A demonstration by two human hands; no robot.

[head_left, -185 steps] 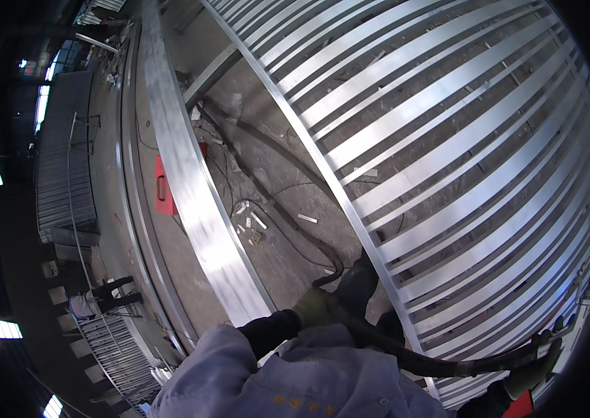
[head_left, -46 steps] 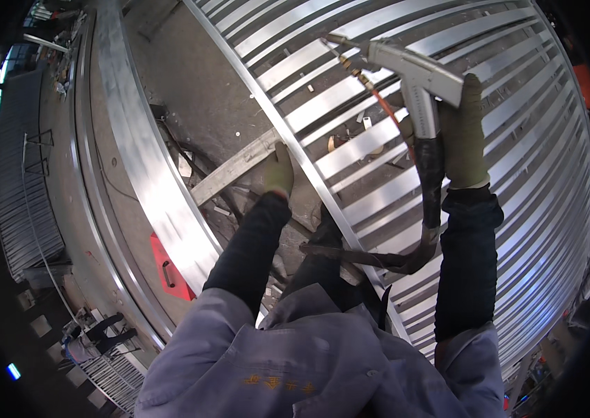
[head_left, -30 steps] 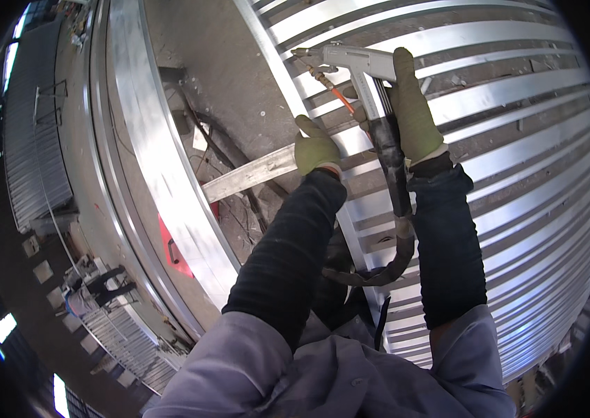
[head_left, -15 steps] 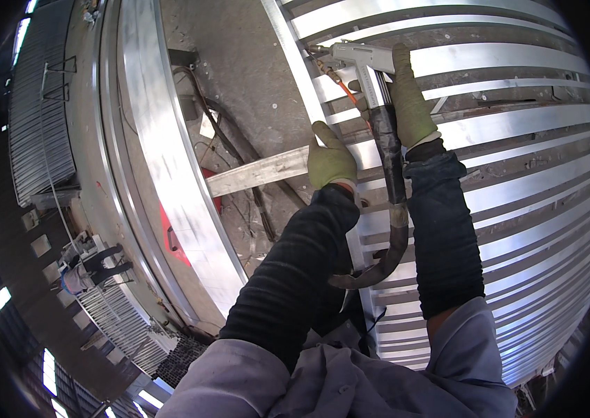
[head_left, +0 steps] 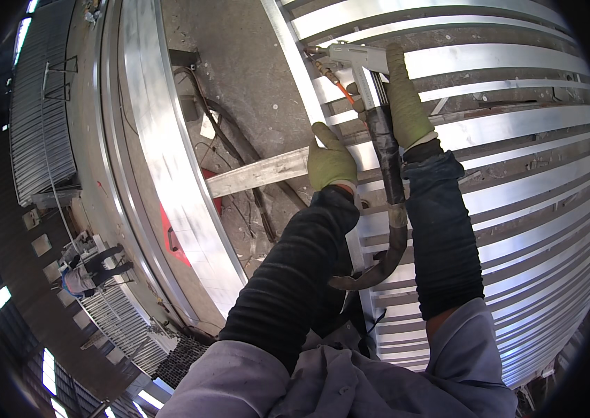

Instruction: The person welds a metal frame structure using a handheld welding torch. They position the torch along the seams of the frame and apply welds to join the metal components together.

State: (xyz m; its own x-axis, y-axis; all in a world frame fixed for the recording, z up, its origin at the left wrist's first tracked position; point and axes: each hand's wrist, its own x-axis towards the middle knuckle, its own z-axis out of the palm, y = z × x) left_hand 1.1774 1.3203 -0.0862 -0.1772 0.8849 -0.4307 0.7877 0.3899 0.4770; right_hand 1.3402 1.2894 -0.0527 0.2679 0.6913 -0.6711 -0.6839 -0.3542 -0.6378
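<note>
My right hand, in a green work glove, is closed round a grey welding gun with a black-wrapped grip. The gun's nozzle points left, at the long side rail of a slatted aluminium frame. From the grip a thick dark cable bends down toward my body. A thin orange hose runs beside the gun. My left hand, gloved the same, is wrapped over the side rail where a flat aluminium crossbar meets it; its fingertips are partly hidden.
Parallel aluminium slats fill the right side. Left of the crossbar lies a wide aluminium beam, with dark cables and a red object on the floor nearby. Another person is at the far left near more slatted panels.
My right hand and the welding gun have shifted slightly to the left. My left hand stays on the rail. The person at the far left has moved a little.
</note>
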